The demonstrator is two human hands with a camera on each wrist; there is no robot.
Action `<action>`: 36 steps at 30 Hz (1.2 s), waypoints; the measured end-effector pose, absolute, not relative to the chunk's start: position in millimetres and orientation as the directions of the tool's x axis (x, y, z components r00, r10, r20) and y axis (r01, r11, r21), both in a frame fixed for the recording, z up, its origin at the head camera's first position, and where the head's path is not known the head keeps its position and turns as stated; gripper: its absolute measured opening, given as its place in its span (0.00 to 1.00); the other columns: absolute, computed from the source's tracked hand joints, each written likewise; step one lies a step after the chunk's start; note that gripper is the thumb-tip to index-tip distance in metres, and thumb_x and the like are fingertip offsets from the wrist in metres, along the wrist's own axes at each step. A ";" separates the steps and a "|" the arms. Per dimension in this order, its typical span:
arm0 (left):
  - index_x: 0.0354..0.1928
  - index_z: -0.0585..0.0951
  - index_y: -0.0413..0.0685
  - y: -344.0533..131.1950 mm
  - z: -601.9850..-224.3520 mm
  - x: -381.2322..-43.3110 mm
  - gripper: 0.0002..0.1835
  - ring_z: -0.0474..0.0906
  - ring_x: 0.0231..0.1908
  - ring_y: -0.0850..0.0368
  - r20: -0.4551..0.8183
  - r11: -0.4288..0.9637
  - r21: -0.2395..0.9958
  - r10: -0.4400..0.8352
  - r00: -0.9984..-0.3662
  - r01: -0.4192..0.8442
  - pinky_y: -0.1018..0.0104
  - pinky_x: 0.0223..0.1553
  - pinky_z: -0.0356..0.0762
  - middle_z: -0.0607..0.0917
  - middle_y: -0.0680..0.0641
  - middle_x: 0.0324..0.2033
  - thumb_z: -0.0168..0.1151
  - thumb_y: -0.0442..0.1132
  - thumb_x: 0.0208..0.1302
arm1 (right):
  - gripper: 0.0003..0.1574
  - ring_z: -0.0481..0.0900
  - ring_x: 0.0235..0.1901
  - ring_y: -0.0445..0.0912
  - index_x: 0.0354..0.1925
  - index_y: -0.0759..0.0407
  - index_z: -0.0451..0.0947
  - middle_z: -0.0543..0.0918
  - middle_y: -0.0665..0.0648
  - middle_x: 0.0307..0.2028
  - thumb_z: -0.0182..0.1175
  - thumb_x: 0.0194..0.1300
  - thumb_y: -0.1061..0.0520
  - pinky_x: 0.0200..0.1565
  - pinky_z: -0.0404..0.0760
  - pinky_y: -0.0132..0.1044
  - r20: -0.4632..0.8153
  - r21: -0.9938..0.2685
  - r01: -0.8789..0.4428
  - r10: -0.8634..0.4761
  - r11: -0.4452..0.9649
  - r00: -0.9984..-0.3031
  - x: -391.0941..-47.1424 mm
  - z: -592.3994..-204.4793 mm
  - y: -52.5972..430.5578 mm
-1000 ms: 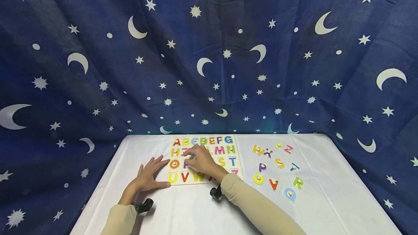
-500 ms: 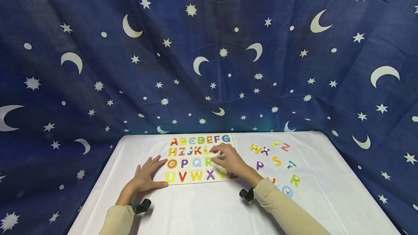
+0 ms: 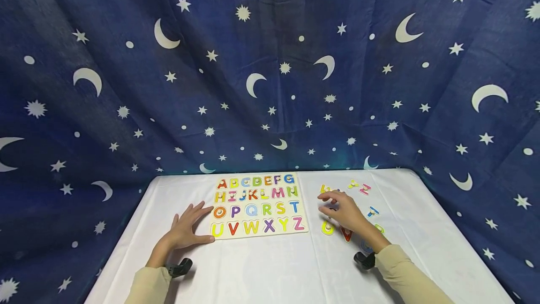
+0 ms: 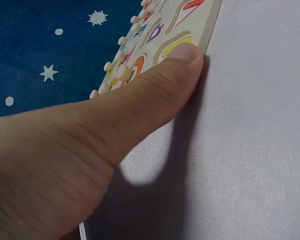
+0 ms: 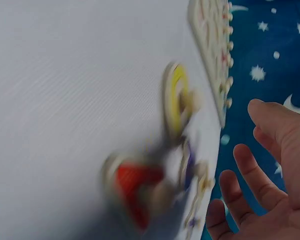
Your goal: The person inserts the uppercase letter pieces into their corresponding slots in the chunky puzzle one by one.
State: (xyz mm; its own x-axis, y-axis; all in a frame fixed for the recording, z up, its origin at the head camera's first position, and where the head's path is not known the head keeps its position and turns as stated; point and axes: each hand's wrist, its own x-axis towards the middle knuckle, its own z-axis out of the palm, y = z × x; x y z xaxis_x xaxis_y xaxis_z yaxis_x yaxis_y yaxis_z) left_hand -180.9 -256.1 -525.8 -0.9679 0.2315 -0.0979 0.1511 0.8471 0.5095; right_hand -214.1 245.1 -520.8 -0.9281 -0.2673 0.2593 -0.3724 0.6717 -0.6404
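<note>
A wooden alphabet puzzle board (image 3: 301, 212) lies on the white table. Knobbed letters fill its upper two rows, and a knob also stands on the O (image 3: 219, 212). My left hand (image 3: 184, 229) rests at the board's left side with fingers spread; in the left wrist view its thumb (image 4: 155, 87) lies on the near corner beside the yellow U recess. My right hand (image 3: 348, 212) hovers over loose letter pieces, fingers loosely bent and holding nothing. Close to it lie the yellow U piece (image 5: 175, 100) and the red V piece (image 5: 132, 182), blurred. Other pieces are partly hidden beneath the hand.
Around the right hand lie a yellow Y (image 3: 353, 184), a pink Z (image 3: 365, 189), a blue T (image 3: 373, 211) and a partly covered green R (image 3: 379, 228). Behind the table hangs a dark blue curtain (image 3: 270, 83) with moons and stars.
My right hand has moved right, from above the puzzle board to over the loose letters. The left hand stays at the board's edge. The head view has shifted slightly.
</note>
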 end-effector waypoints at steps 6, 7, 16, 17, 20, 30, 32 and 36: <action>0.74 0.70 0.55 -258.2 -526.9 -181.4 0.54 0.44 0.77 0.27 -0.100 0.854 0.496 0.236 -0.967 0.157 0.19 0.68 0.32 0.59 0.35 0.78 0.82 0.62 0.45 | 0.19 0.78 0.36 0.47 0.50 0.56 0.87 0.86 0.53 0.42 0.76 0.59 0.58 0.41 0.81 0.41 0.229 -0.624 -0.326 -0.233 0.710 -0.945 -210.4 -533.4 266.5; 0.75 0.70 0.55 -258.2 -527.0 -181.4 0.54 0.44 0.77 0.27 -0.103 0.853 0.498 0.235 -0.966 0.155 0.19 0.69 0.32 0.59 0.35 0.78 0.82 0.62 0.45 | 0.19 0.77 0.36 0.46 0.50 0.55 0.87 0.86 0.52 0.41 0.76 0.59 0.58 0.41 0.80 0.40 0.219 -0.620 -0.318 -0.232 0.717 -0.948 -210.1 -535.2 268.5; 0.75 0.70 0.56 -257.4 -526.9 -181.7 0.54 0.44 0.77 0.28 -0.108 0.854 0.498 0.233 -0.966 0.150 0.19 0.69 0.32 0.59 0.36 0.78 0.81 0.63 0.45 | 0.14 0.78 0.38 0.44 0.45 0.53 0.87 0.85 0.49 0.40 0.75 0.60 0.59 0.45 0.83 0.43 0.181 -0.593 -0.255 -0.182 0.764 -0.967 -209.5 -545.2 276.5; 0.75 0.70 0.56 -257.4 -527.0 -181.8 0.54 0.43 0.77 0.28 -0.110 0.855 0.496 0.231 -0.967 0.148 0.19 0.69 0.32 0.59 0.36 0.78 0.81 0.63 0.45 | 0.13 0.78 0.38 0.43 0.44 0.53 0.88 0.85 0.49 0.40 0.75 0.60 0.59 0.45 0.82 0.43 0.184 -0.590 -0.256 -0.181 0.766 -0.966 -209.5 -545.2 276.8; 0.75 0.70 0.56 -257.1 -527.0 -182.0 0.54 0.43 0.78 0.28 -0.114 0.857 0.496 0.226 -0.968 0.141 0.19 0.69 0.31 0.59 0.36 0.78 0.82 0.63 0.44 | 0.09 0.77 0.37 0.42 0.42 0.51 0.88 0.84 0.48 0.39 0.74 0.61 0.59 0.43 0.81 0.40 0.189 -0.586 -0.256 -0.177 0.769 -0.966 -209.2 -545.2 277.2; 0.75 0.70 0.56 -257.5 -528.0 -182.6 0.55 0.42 0.78 0.28 -0.105 0.852 0.503 0.224 -0.969 0.142 0.19 0.69 0.30 0.58 0.36 0.78 0.81 0.63 0.44 | 0.07 0.79 0.36 0.43 0.35 0.51 0.88 0.86 0.48 0.36 0.76 0.58 0.60 0.42 0.81 0.41 0.227 -0.594 -0.261 -0.153 0.761 -0.962 -212.1 -546.5 279.4; 0.75 0.70 0.56 -257.6 -527.9 -182.4 0.55 0.42 0.78 0.28 -0.106 0.854 0.501 0.225 -0.969 0.143 0.19 0.69 0.30 0.58 0.36 0.78 0.81 0.63 0.44 | 0.06 0.80 0.36 0.43 0.34 0.52 0.88 0.86 0.48 0.36 0.76 0.58 0.60 0.43 0.81 0.42 0.219 -0.603 -0.249 -0.143 0.758 -0.965 -212.4 -547.0 279.5; 0.75 0.70 0.56 -257.3 -527.3 -181.8 0.55 0.43 0.78 0.28 -0.110 0.858 0.494 0.220 -0.969 0.138 0.19 0.69 0.30 0.59 0.36 0.78 0.82 0.63 0.44 | 0.05 0.81 0.38 0.45 0.35 0.52 0.88 0.87 0.50 0.37 0.76 0.58 0.59 0.45 0.81 0.46 0.191 -0.619 -0.220 -0.128 0.754 -0.973 -213.1 -548.0 279.4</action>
